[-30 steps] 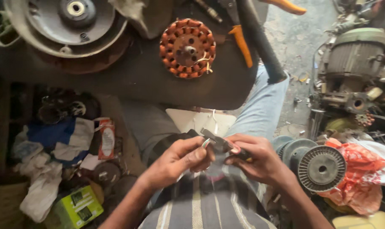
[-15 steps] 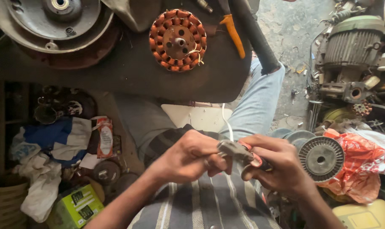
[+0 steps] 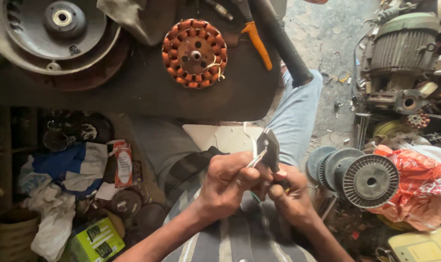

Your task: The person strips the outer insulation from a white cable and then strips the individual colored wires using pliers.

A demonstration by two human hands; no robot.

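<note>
**Wire in pliers, over the lap**

Left hand [image 3: 228,184] pinched around a thin white wire [image 3: 253,145]. Right hand [image 3: 289,198] closed on dark pliers [image 3: 270,148], jaws at the wire, just above the lap. Beyond, on the dark table [image 3: 133,92]: copper-wound stator [image 3: 194,53]. Right: grey spool [image 3: 371,181].

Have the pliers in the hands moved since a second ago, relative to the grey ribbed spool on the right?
Yes. The pliers have tipped from lying nearly flat to jaws pointing up, and sit a little closer to the grey ribbed spool, with both hands.
</note>
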